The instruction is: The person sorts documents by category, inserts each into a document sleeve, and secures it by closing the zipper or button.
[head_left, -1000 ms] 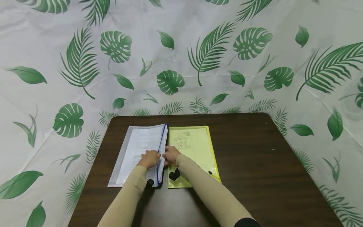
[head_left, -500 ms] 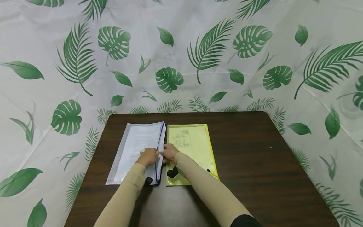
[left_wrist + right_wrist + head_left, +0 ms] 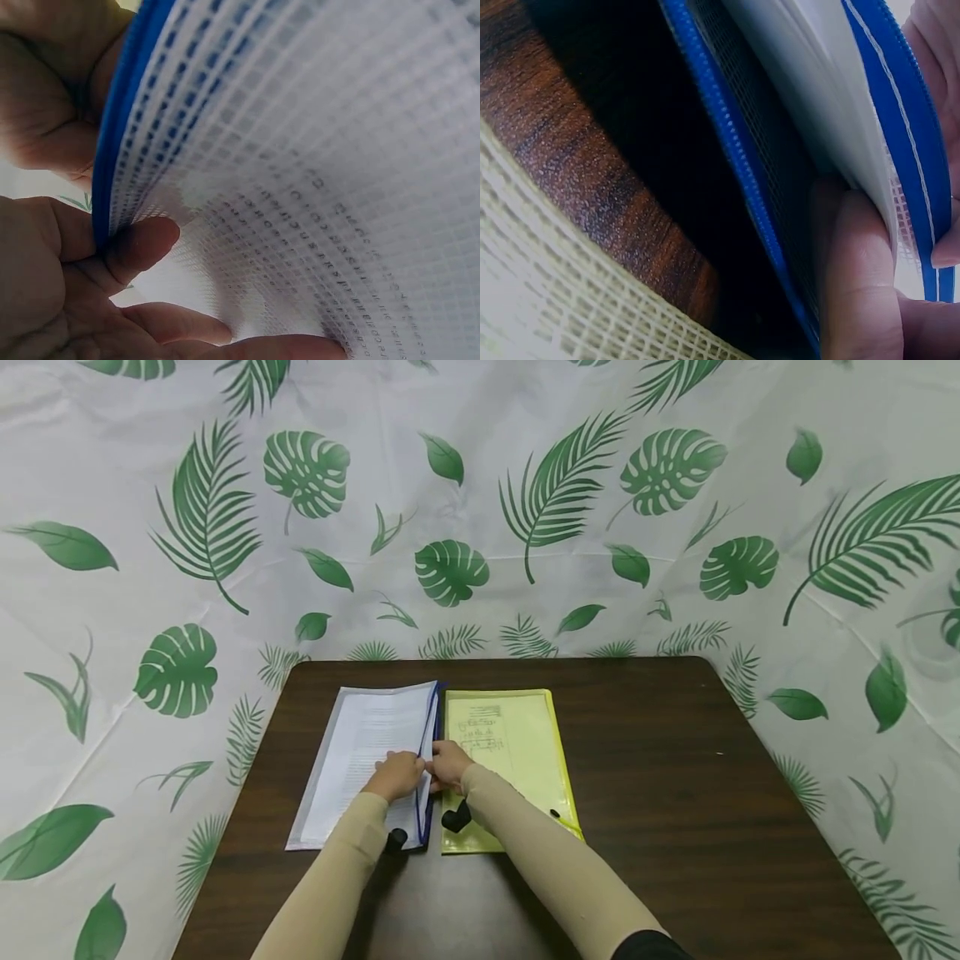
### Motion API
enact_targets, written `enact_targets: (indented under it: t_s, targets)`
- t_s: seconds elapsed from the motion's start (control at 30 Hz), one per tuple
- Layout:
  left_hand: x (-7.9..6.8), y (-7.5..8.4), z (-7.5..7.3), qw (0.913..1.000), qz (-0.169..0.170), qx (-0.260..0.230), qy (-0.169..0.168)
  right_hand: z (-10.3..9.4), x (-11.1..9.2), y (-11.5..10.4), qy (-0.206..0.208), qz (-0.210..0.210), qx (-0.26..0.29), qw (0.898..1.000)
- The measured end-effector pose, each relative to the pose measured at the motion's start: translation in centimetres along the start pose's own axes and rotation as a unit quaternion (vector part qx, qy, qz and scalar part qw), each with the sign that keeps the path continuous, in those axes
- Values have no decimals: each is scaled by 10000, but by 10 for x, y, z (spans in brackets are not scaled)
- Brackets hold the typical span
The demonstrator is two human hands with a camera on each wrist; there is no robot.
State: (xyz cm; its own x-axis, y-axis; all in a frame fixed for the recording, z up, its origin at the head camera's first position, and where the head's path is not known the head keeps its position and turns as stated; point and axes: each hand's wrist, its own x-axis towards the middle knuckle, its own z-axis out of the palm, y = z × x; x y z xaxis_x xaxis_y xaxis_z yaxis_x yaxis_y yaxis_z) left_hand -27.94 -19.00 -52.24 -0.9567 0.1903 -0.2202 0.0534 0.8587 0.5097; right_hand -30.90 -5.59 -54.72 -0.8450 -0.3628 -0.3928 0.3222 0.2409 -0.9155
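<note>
A clear mesh zipper pouch [image 3: 330, 777] with blue zipper edging lies at the left of the table, its right side open. Inside sits a stack of printed paper [image 3: 810, 82]. My left hand [image 3: 397, 774] pinches the pouch's upper blue edge, with fingers [image 3: 180, 319] spread along the mesh. At the opening, my right hand [image 3: 452, 764] pinches the paper's edge; one finger [image 3: 862, 277] reaches inside between the stack and the lower mesh layer. The right hand's far fingertips are hidden. A yellow zipper pouch [image 3: 525, 735] lies under the right hand and forearm.
The dark wooden table [image 3: 675, 793] extends to the right of both pouches. A white leaf-printed cloth [image 3: 480, 510] hangs behind and beside it. The yellow pouch has a zipper pull [image 3: 555, 813] near its lower right corner.
The paper's right edge has shifted left into the pouch, and the lower blue zipper edge now shows beside it. Both hands stay at the opening; the head view moves slightly.
</note>
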Motion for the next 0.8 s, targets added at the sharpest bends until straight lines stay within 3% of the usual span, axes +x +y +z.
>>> enact_targets:
  t_s: [0.33, 0.53, 0.8]
  targets:
    - [4, -2, -7, 9999, -111, 47, -7, 8, 6, -6, 25, -160, -260, 9995]
    - [7, -3, -7, 9998, -199, 0, -70, 9, 7, -10, 313, -185, -600, 9975]
    - [3, -5, -7, 9994, -352, 48, -44, 5, 13, -13, 955, -672, -1654, 9793]
